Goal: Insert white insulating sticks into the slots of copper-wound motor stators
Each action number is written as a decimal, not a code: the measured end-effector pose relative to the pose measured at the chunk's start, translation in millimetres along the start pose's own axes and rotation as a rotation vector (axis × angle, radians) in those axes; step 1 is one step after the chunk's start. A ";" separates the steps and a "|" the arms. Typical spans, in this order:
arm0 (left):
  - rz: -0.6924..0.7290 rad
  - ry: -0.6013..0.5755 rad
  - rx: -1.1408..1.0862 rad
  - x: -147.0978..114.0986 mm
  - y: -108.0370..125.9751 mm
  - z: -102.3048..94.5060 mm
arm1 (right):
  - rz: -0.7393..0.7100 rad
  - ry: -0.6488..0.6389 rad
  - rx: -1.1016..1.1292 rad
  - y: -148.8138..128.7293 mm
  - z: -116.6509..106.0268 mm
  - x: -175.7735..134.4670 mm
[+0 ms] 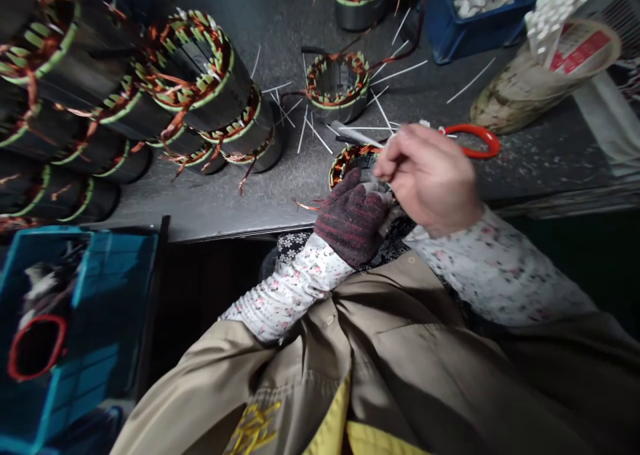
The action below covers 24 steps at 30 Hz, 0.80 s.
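Note:
A motor stator with copper windings and a pale green lined rim sits near the bench's front edge. My left hand, in a dark maroon-striped glove, is closed over its near side. Above its right side my right hand, bare, pinches a thin white strip, blurred by motion, which points left over the far rim. The fingertips of my right hand partly cover the stator. Just past that hand lie scissors with a red handle, their blades hidden. Another wound stator stands directly behind, among loose white strips.
Stacked stators fill the bench's left side. At the back right are a blue bin with white scraps and a leaning, wrapped tube holding white strips. A teal crate stands below on the left.

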<state>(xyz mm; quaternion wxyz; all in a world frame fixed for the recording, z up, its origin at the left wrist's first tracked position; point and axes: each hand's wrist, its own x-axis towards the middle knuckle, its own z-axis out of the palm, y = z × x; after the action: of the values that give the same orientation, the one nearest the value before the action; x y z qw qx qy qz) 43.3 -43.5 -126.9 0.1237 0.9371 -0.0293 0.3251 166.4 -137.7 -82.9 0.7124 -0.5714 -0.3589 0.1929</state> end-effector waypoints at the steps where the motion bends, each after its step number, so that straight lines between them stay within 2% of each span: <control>1: 0.008 -0.027 0.001 0.3 1.9 -1.4 | -0.022 0.021 -0.059 4.2 4.3 1.7; 3: 0.021 -0.073 0.045 0.0 -0.1 -11.2 | -0.142 0.086 -0.241 8.9 5.5 -6.4; 5: 0.039 -0.109 0.117 0.1 -10.2 -28.7 | -0.375 0.183 -0.431 10.8 -2.1 -24.7; 7: 0.087 -0.196 0.133 3.0 -25.3 -49.2 | -0.563 0.170 -0.573 15.3 -12.7 -43.4; 8: 0.124 -0.272 0.114 6.2 -33.0 -58.6 | -0.595 0.118 -0.630 19.5 -17.0 -50.6; 11: 0.156 -0.544 0.122 22.0 -47.9 -76.6 | -0.493 -0.053 -0.829 36.3 -20.3 -61.9; 13: 0.133 -0.704 0.188 34.0 -48.5 -79.9 | -0.423 -0.067 -0.924 43.7 -16.6 -63.2; 15: 0.161 -0.799 0.238 43.7 -44.5 -80.5 | -0.418 -0.070 -0.937 43.4 -13.9 -61.1; 16: 0.204 -0.795 0.254 47.2 -42.7 -81.2 | -0.427 -0.057 -0.920 40.7 -14.9 -58.6; 18: 0.326 -0.701 0.261 51.8 -42.5 -84.2 | -0.444 0.071 -0.879 33.2 -24.9 -49.1; 20: 0.448 -0.593 0.211 53.8 -48.8 -86.5 | -0.445 0.353 -0.850 27.3 -47.7 -31.7; 22: 0.508 -0.570 0.129 53.9 -59.0 -84.1 | -0.425 0.612 -0.858 26.4 -81.8 -5.9; 24: 0.490 -0.586 0.025 51.2 -67.4 -75.6 | -0.371 0.690 -0.914 30.9 -120.3 25.3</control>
<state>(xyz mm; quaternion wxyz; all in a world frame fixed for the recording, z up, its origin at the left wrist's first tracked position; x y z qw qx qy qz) 47.1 42.0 -52.3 0.0172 0.9570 -0.2825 0.0637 275.5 -193.3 -115.7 0.4918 -0.7771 -0.2472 -0.3051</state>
